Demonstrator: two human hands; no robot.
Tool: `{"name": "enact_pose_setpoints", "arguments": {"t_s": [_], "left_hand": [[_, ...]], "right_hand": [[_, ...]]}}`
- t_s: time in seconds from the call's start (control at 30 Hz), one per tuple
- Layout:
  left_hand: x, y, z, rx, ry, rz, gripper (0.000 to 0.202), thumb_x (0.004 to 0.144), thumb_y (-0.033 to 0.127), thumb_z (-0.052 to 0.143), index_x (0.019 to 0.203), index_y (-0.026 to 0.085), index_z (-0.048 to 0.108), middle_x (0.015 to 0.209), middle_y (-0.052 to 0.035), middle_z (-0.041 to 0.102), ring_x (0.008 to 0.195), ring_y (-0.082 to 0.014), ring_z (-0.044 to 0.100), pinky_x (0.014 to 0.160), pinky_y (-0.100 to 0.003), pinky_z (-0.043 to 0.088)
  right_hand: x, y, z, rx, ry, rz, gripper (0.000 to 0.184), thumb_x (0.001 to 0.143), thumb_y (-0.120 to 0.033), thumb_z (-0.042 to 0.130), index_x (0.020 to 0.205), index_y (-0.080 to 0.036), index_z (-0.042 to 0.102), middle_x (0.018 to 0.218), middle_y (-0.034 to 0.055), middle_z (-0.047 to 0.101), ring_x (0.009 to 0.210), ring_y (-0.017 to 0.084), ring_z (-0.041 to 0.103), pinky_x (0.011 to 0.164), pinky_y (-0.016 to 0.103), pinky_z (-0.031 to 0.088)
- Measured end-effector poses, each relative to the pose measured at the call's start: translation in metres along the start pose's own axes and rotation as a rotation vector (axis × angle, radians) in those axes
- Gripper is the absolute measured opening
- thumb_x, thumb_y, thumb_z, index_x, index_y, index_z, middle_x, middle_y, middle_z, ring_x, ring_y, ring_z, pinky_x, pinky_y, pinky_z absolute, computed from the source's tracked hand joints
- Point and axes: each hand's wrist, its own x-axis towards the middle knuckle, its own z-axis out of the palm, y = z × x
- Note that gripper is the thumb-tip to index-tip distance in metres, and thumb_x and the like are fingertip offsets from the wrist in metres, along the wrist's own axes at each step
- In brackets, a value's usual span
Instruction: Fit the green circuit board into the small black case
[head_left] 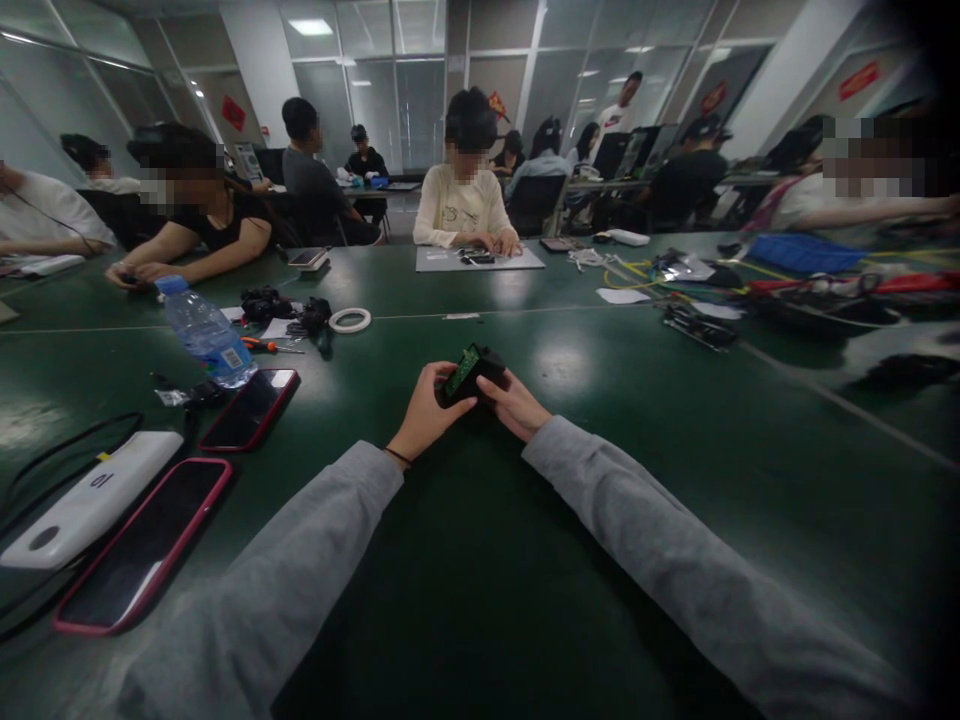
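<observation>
A small black device with a green circuit board [471,370] showing on top is held just above the dark green table [600,420], straight ahead of me. My left hand [426,412] grips its left side with the fingers curled around it. On the other side my right hand [514,404] closes on it, fingers wrapped at the back. Both forearms wear grey sleeves, and a thin dark band circles my left wrist.
At my left lie two red-cased phones [142,545] [251,408], a white power bank [90,498] with cables, a water bottle [206,335], a small orange-handled tool [262,345] and a tape roll [349,320]. Several people sit around the table; cables and parts [690,325] lie at right.
</observation>
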Motion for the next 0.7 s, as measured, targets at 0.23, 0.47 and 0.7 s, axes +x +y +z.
{"name": "enact_pose_setpoints", "arguments": {"t_s": [0.23, 0.47, 0.7], "left_hand": [[0.0, 0.005, 0.001, 0.002, 0.035, -0.029, 0.042, 0.08, 0.043, 0.062, 0.111, 0.019, 0.048, 0.113, -0.009, 0.055, 0.1, -0.0186, 0.055, 0.087, -0.035, 0.046], [0.001, 0.005, 0.002, 0.023, 0.024, -0.02, 0.034, 0.086, 0.042, 0.053, 0.111, 0.019, 0.051, 0.111, -0.0076, 0.058, 0.096, -0.0167, 0.057, 0.082, -0.031, 0.046], [0.002, 0.007, 0.0, 0.041, 0.095, -0.007, 0.028, 0.087, 0.04, 0.053, 0.105, 0.02, 0.054, 0.104, -0.0053, 0.061, 0.089, -0.0148, 0.058, 0.077, -0.028, 0.046]], "right_hand": [[0.002, 0.002, -0.006, 0.014, -0.027, 0.045, 0.043, 0.072, -0.03, 0.076, 0.111, -0.025, 0.058, 0.114, 0.0022, 0.062, 0.105, 0.016, 0.058, 0.093, 0.03, 0.049], [0.004, 0.0, -0.006, 0.084, -0.017, 0.117, 0.036, 0.078, -0.036, 0.07, 0.11, -0.022, 0.06, 0.106, 0.004, 0.065, 0.1, 0.017, 0.061, 0.09, 0.031, 0.052], [0.001, -0.009, -0.001, 0.038, 0.059, 0.291, 0.033, 0.088, -0.044, 0.056, 0.109, -0.018, 0.061, 0.095, 0.007, 0.068, 0.086, 0.018, 0.066, 0.079, 0.032, 0.056]]}}
